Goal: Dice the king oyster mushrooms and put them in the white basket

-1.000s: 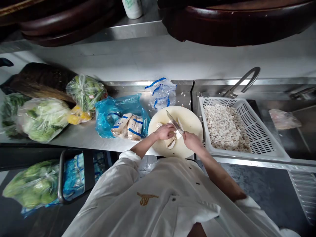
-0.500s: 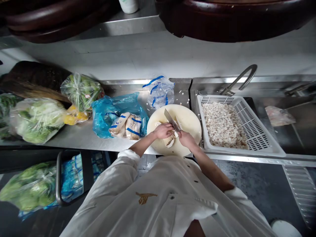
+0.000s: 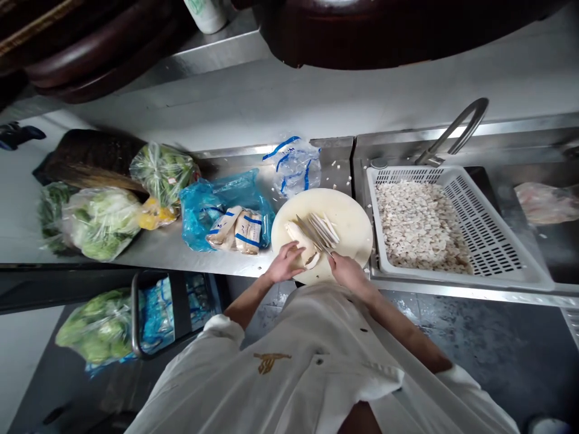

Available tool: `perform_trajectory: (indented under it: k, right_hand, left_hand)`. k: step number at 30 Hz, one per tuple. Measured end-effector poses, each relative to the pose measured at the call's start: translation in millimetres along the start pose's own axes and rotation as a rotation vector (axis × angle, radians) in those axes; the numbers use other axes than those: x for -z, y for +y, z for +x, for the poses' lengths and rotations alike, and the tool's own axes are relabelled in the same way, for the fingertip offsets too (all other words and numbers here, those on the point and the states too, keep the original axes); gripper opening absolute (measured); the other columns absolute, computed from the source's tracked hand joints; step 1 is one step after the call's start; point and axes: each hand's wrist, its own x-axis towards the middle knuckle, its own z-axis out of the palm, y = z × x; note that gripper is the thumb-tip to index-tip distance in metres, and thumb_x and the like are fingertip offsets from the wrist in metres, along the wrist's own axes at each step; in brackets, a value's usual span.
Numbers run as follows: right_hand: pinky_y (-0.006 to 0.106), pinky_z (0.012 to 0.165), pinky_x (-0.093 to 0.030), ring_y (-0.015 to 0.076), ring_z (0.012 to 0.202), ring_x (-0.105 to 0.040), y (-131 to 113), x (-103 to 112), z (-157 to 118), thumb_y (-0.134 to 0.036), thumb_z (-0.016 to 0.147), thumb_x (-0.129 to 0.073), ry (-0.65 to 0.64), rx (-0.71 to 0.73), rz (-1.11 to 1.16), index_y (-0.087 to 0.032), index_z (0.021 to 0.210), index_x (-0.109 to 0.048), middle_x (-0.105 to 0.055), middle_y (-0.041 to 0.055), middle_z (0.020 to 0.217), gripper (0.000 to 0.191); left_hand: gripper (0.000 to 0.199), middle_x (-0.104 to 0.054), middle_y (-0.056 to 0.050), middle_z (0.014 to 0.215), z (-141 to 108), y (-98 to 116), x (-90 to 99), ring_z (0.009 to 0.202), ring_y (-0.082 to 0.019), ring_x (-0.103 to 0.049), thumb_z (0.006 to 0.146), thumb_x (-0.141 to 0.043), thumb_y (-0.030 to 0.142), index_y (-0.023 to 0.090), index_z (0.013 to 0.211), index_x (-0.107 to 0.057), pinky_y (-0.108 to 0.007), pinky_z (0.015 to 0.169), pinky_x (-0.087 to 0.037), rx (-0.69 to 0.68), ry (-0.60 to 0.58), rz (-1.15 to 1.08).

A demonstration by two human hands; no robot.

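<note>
So the left hand (image 3: pixel 287 263) is resting loosely spread against a pale mushroom-looking chunk (image 3: pixel 299 234) on the round board (image 3: pixel 355 217), at its 1 o'clock, long axis running roughly 11-to-5. Right hand (image 3: pixel 349 272) is sitting farther from it, gripping a knife (image 3: pixel 312 233), blade lying about parallel between chunk and strips (image 3: pixel 326 227).

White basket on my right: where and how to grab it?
Likely by opposite left and right rims of the basket, one hand coming from each side: it's wide, and the chopped pale pieces are heaped toward the left, so a one-sided lift might tip it.
</note>
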Motion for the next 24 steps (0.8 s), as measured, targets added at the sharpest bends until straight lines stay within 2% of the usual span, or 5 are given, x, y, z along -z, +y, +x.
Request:
perform_trajectory:
  k: [5, 9, 12, 17, 24]
  right_hand:
    - [0.03, 0.085, -0.047, 0.0251, 0.105, -0.075, 7, 8, 9, -0.04, 0.115, -0.029, -0.014, 0.035, -0.025, -0.02, 0.128, -0.064, -0.079, 0.0129, 0.112, 0.042]
    - [0.031, 0.088, -0.047, 0.0256, 0.107, -0.074, 8, 11, 14, -0.039, 0.114, -0.03, -0.038, 0.038, -0.047, -0.02, 0.13, -0.063, -0.078, 0.0147, 0.116, 0.041]
    - [0.031, 0.087, -0.047, 0.0263, 0.105, -0.075, 4, 7, 15, -0.039, 0.115, -0.029, -0.028, 0.057, -0.031, -0.02, 0.132, -0.062, -0.078, 0.0149, 0.113, 0.042]
    - [0.032, 0.088, -0.047, 0.0267, 0.106, -0.075, 1, 3, 17, -0.038, 0.114, -0.031, -0.007, 0.069, -0.001, -0.02, 0.131, -0.063, -0.078, 0.0149, 0.113, 0.041]
    - [0.031, 0.088, -0.046, 0.0269, 0.107, -0.074, 0, 9, 13, -0.037, 0.114, -0.032, -0.005, 0.058, 0.02, -0.019, 0.132, -0.062, -0.078, 0.0157, 0.117, 0.04]
  left_hand:
    - [0.066, -0.038, -0.016, 0.153, 9, 19, -45.5, 0.149, -0.033, -0.043, 0.087, -0.083, 0.048, 0.024, 0.143, -0.057, -0.054, 0.124, -0.045, 0.197, 0.186, -0.044]
    - [0.083, -0.04, -0.017, 0.155, 11, 29, -40.2, 0.15, -0.038, -0.04, 0.078, -0.089, 0.058, 0.025, 0.146, -0.055, -0.06, 0.125, -0.041, 0.181, 0.123, 0.044]
    - [0.097, -0.034, -0.018, 0.164, 15, 39, -33.5, 0.159, -0.045, -0.024, 0.07, -0.09, 0.067, 0.025, 0.149, -0.054, -0.067, 0.129, -0.029, 0.138, 0.076, 0.116]
    - [0.093, -0.004, -0.02, 0.178, 35, 50, -42.9, 0.165, -0.045, 0.01, 0.088, -0.074, 0.053, 0.015, 0.163, -0.034, -0.073, 0.13, -0.016, 0.198, 0.14, 0.088]
    - [0.079, -0.016, -0.016, 0.178, 37, 56, -64.4, 0.167, -0.036, -0.004, 0.097, -0.061, 0.047, 0.015, 0.164, -0.034, -0.067, 0.134, -0.016, 0.198, 0.16, 0.072]
